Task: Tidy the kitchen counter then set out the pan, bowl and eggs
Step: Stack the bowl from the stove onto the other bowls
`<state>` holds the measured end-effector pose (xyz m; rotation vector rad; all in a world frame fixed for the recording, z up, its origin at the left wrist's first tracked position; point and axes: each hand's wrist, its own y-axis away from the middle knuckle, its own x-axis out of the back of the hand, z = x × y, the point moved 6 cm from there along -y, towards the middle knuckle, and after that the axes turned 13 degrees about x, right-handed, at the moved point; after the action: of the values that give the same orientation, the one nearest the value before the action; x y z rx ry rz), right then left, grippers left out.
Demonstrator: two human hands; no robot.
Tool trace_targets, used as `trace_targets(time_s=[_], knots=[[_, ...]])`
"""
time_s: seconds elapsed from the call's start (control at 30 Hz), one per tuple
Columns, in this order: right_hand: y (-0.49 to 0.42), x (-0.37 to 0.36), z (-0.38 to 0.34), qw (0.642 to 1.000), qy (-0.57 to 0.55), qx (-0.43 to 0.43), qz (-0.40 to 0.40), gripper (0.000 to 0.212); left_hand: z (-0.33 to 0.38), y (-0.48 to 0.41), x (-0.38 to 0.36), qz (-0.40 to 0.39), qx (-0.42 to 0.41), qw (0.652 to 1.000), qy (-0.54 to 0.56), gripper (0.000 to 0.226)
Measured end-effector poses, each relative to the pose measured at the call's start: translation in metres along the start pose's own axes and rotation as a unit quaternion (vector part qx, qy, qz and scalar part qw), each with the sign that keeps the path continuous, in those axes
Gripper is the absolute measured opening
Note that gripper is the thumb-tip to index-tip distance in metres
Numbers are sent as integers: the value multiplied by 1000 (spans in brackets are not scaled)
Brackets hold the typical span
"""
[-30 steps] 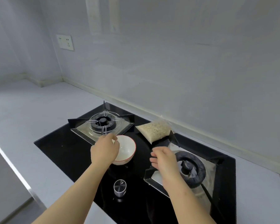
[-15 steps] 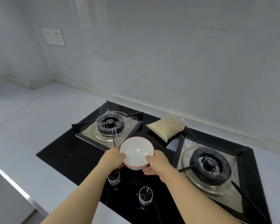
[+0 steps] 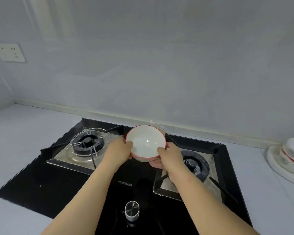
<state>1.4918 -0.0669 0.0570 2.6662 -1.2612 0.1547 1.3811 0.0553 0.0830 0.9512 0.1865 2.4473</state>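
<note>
while both hands curl round the bowl [image 3: 146, 141], the left hand [image 3: 120, 150] grips its left side with the thumb hooked over the red rim. the right hand [image 3: 170, 155] grips the right side, thumb laid inside the rim and fingers tucked beneath. the bowl is white inside and is held up between the two hands above the middle of the black stove [image 3: 41, 182], tilted a little toward the person. just left of the left hand sits a burner [image 3: 87, 143] ringed with wire prongs. just right of the right hand is a second burner [image 3: 196, 164], partly hidden by the right arm [image 3: 202, 192]. nearer the person than both hands, a round metal knob [image 3: 132, 210] stands on the stove's glass. well to the right of the right hand, a stack of white plates [image 3: 288, 160] rests on the pale counter [image 3: 20, 133]. far up and left of the left hand, a socket [image 3: 9, 52] is set in the grey wall [image 3: 159, 65].
</note>
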Motion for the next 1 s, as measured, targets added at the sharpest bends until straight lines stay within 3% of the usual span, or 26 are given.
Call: trace_targets(time_s=[0.3,0.57,1.0], knots=[[29,178,-12,988,-70,44,132,30,113,71,-114,-79,-76,991,80,7],[54,337,-4,964,-94,66,242,19,197,149,-232,-198,-99,973,57,16],[43,514,-15,957,21,79,277,24,308,212,-342,-186,-165,964,97,21]])
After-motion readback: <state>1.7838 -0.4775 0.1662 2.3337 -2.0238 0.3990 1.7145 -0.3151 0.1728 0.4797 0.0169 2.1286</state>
